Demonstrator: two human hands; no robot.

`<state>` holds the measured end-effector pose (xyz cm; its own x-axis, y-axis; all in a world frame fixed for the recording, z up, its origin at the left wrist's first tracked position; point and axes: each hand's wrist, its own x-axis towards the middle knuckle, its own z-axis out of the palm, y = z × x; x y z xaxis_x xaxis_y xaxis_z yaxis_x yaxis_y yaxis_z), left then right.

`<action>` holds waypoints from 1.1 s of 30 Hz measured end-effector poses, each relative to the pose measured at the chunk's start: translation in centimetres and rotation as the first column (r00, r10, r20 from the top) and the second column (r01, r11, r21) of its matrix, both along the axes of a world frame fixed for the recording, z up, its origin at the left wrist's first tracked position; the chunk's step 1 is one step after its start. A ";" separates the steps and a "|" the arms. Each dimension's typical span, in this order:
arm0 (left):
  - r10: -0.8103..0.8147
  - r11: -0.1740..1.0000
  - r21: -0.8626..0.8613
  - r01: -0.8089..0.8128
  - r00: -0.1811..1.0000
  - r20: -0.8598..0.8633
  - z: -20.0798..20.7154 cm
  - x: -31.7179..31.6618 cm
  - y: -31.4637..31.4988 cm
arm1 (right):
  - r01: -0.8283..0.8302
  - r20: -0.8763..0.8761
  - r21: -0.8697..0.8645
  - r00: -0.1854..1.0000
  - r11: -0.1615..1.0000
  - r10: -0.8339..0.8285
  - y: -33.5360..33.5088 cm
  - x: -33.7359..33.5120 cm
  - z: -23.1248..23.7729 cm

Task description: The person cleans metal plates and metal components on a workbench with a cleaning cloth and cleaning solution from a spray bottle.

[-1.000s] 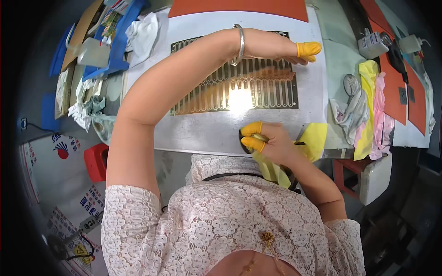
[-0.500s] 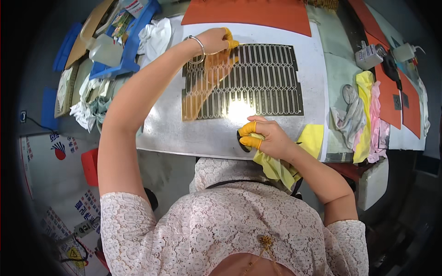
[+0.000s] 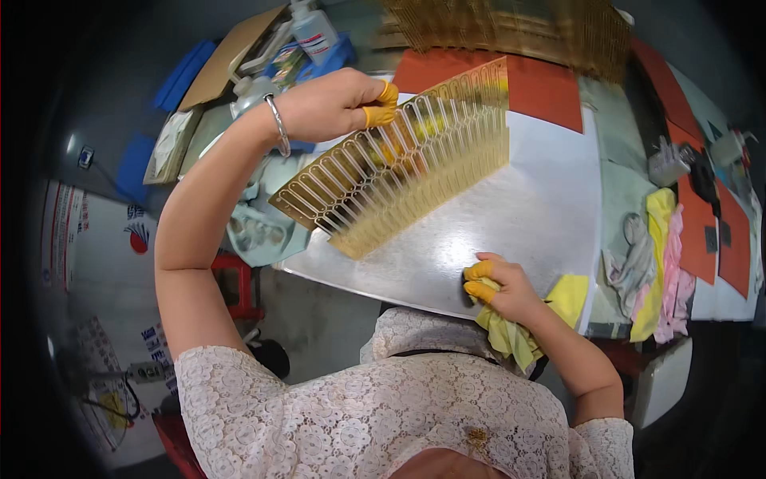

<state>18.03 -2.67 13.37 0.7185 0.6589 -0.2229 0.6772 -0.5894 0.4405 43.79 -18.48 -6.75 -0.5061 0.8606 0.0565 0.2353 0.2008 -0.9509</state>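
My left hand point(image 3: 335, 108), with yellow finger cots on its fingertips, pinches the upper edge of a thin gold-toned metal sheet point(image 3: 391, 164) cut with rows of long rounded slots. The sheet hangs tilted above the shiny metal work plate point(image 3: 427, 259), and its surface mirrors colours from around. My right hand point(image 3: 511, 291), also in finger cots, is closed round a crumpled yellow cloth point(image 3: 511, 339) at the plate's near edge. A small dark item point(image 3: 467, 276) shows at those fingertips; its kind is unclear.
Orange-red boards point(image 3: 546, 100) lie behind the plate. Gold slotted sheets point(image 3: 511, 32) stand in a rack at the back. A pump bottle point(image 3: 313, 32) stands by a blue tray at far left. Grey, yellow and pink cloths point(image 3: 658, 263) lie at right, near a white bottle point(image 3: 666, 166).
My left hand has lifted the slotted sheet off the plate and tilted it, leftward and up. My right hand keeps hold of the cloth. The whole view has swung left.
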 end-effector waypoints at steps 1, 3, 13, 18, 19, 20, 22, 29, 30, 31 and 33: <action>0.040 0.996 0.074 -0.039 0.999 -0.018 0.3 -0.5 -0.5 | 0.007 -0.013 0.003 1.000 1.000 -0.007 0.0 0.0 0.0; 0.116 0.978 0.173 -0.114 0.993 -0.002 0.0 -2.3 -1.0 | 0.001 -0.063 0.026 0.998 1.000 0.001 0.0 -0.3 0.2; 0.298 0.938 0.150 -0.313 0.948 0.114 -1.6 -6.5 -0.5 | -0.019 -0.078 0.070 0.997 0.997 0.024 0.3 -0.8 0.7; 0.275 0.946 0.123 -0.299 0.944 0.180 -2.4 -5.6 -0.3 | -0.022 -0.078 0.072 0.997 0.997 0.028 0.3 -0.6 0.4; 0.264 0.948 0.126 -0.292 0.944 0.200 -2.5 -5.4 -0.4 | -0.025 -0.076 0.070 0.997 0.997 0.031 0.3 -0.6 0.3; 0.255 0.949 0.128 -0.287 0.942 0.219 -2.6 -5.3 -0.6 | -0.024 -0.072 0.073 0.997 0.997 0.029 0.3 -0.6 0.2; 0.246 0.947 0.140 -0.287 0.936 0.252 -2.8 -5.3 -0.5 | -0.029 -0.064 0.074 0.997 0.997 0.034 0.3 -0.6 0.0; 0.241 0.943 0.172 -0.284 0.942 0.233 -1.8 -4.8 -0.5 | 0.001 -0.046 0.068 0.999 0.998 0.002 0.2 -0.7 -0.2; 0.275 0.941 0.169 -0.295 0.952 0.132 -1.7 -4.8 -0.5 | 0.001 -0.038 0.056 0.999 0.998 0.001 0.1 -0.7 -0.2; 0.202 0.919 0.263 -0.293 0.924 0.325 -2.4 -4.8 -1.1 | -0.005 -0.040 0.038 0.999 0.999 0.007 0.1 -0.8 0.0; 0.214 0.910 0.299 -0.288 0.942 0.257 -1.6 -4.5 -1.5 | 0.001 -0.038 0.054 0.999 0.999 0.002 0.2 -0.8 -0.1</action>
<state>13.51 -4.13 11.72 0.5248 0.8327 0.1767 0.7334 -0.5477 0.4027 42.99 -18.30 -6.90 -0.5030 0.8556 0.1221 0.1987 0.2520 -0.9471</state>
